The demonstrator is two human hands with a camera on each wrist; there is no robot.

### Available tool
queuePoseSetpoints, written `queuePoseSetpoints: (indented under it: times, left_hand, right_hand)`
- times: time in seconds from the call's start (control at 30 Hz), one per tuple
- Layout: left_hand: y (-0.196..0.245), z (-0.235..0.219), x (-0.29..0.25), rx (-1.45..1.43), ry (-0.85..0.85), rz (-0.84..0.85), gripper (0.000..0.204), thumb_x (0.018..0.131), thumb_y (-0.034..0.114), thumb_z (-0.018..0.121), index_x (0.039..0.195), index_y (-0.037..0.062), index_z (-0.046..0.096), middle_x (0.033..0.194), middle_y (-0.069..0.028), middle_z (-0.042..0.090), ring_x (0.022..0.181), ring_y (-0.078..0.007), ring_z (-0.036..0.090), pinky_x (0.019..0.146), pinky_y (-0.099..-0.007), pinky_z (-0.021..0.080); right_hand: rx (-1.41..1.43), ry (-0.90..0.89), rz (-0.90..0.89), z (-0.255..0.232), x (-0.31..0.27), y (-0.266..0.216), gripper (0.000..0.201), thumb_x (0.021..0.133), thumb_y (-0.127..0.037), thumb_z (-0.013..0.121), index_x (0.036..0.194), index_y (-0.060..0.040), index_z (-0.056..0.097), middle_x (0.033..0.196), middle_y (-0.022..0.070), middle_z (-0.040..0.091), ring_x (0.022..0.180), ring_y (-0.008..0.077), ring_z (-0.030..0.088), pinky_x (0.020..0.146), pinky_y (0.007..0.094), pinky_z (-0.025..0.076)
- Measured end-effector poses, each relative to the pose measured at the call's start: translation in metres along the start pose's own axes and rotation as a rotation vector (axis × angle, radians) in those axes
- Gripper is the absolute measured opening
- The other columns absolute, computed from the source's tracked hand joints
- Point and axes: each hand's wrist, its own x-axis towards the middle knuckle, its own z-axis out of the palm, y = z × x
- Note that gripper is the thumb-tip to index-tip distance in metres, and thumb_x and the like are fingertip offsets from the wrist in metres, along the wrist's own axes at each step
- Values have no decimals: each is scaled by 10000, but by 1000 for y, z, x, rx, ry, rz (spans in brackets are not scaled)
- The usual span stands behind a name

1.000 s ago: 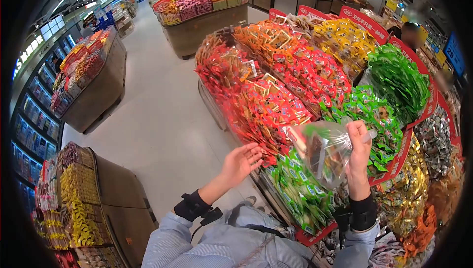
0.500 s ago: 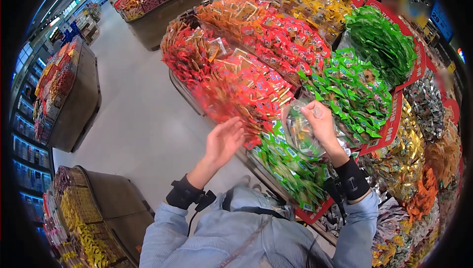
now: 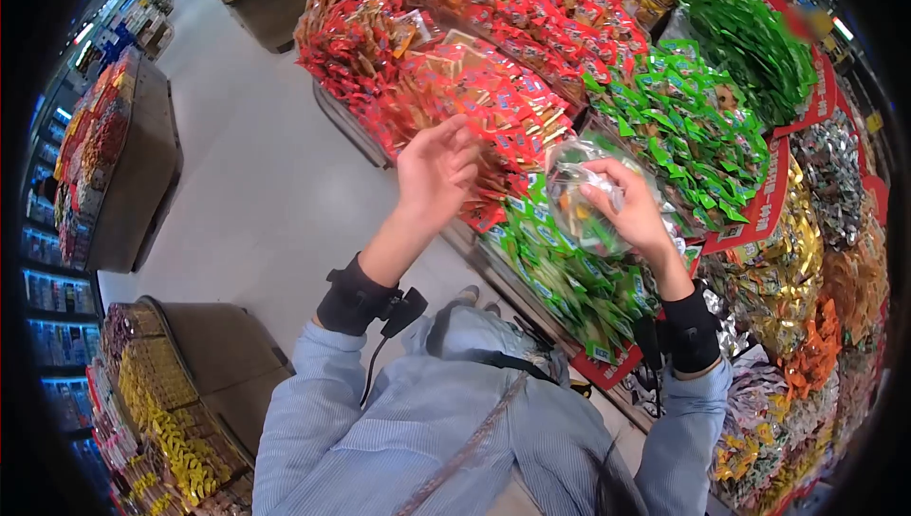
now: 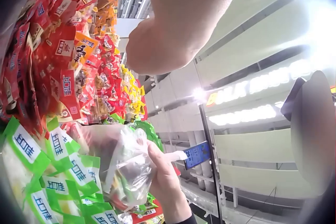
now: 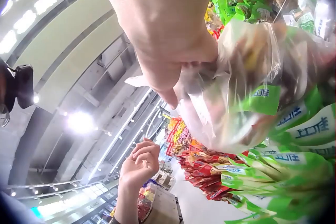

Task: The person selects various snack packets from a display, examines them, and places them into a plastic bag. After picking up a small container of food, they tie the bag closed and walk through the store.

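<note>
My right hand (image 3: 631,207) grips a clear plastic bag (image 3: 574,198) by its gathered top. Several snack packets show through the film, and a green-and-white one is visible through the bag (image 5: 262,100) in the right wrist view. The bag is low over the display, overlapping the green-and-white packets (image 3: 560,274). My left hand (image 3: 435,172) is raised beside the red packets (image 3: 474,98), palm turned inward and fingers loosely curled around nothing. In the left wrist view the right hand (image 4: 167,179) appears at the bag's edge.
Green packets (image 3: 693,136) and gold packets (image 3: 773,279) lie in sections beyond and to the right, divided by red signboards (image 3: 759,207). Across the grey aisle floor (image 3: 237,136) stand snack bins (image 3: 133,165), with another bin (image 3: 213,345) at lower left.
The head view has tilted down. My right hand has lowered the bag and brought it left, nearer the green-and-white packets. My left hand has risen and moved forward, its fingers curling a little more.
</note>
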Motion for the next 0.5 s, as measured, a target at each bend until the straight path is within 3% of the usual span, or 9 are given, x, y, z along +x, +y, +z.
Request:
queuePoseSetpoints:
  times: [0.07,0.13,0.23,0.27,0.3,0.4,0.47,0.5]
  left_hand:
    - [-6,5,4,8,-30,-61,185,814,144,428,936,18,488,728,-10,410,543,-83,354,423,-187,289]
    - [-14,3,9,46,-51,-87,193,821,149,425,948,17,487,744,-15,405,558,-84,357,430,-184,297]
    - [-26,6,10,263,-84,-47,208,832,157,415,973,21,483,749,-14,397,571,-82,359,434,-179,300]
    - [-29,4,11,327,-131,-45,213,837,161,411,983,23,479,751,-13,394,578,-80,361,436,-177,301]
    - [-34,5,11,360,-136,-57,209,840,162,407,983,25,473,747,-9,392,583,-77,360,435,-176,300]
    - [-42,2,11,562,-221,-63,207,844,188,414,974,32,456,757,6,402,630,-59,379,471,-162,313]
    - [-51,10,10,829,-190,9,217,838,195,433,983,35,453,789,16,425,677,-50,395,539,-154,333]
    - [-52,8,14,912,-319,38,249,826,187,457,1023,35,452,857,1,458,764,-59,429,646,-176,360]
  right_hand:
    - [-109,-62,61,-7,-5,0,258,791,-172,584,994,-22,529,913,65,576,866,135,522,759,268,406]
    - [-92,-50,10,-8,-13,0,270,793,-181,576,1004,-20,524,947,100,574,906,190,534,780,294,408]
    - [-133,-40,-39,-2,-25,7,262,796,-192,559,1020,-60,530,936,125,575,885,254,544,761,333,422]
    - [-208,101,-182,4,-27,13,241,779,-209,566,986,-89,533,730,154,577,723,318,568,655,387,436]
    - [-240,85,-179,4,-29,14,243,776,-203,557,985,-81,531,748,164,577,748,345,559,672,415,429]
    - [-235,132,-133,7,-37,6,257,773,-191,551,997,-68,527,866,159,579,787,343,554,711,420,428]
    - [-269,105,-67,3,-43,-6,302,812,-253,526,1060,-82,510,910,151,560,868,319,535,733,395,422]
    - [-281,143,-101,5,-45,-8,306,820,-232,510,1076,-65,497,922,148,550,885,312,520,747,389,415]
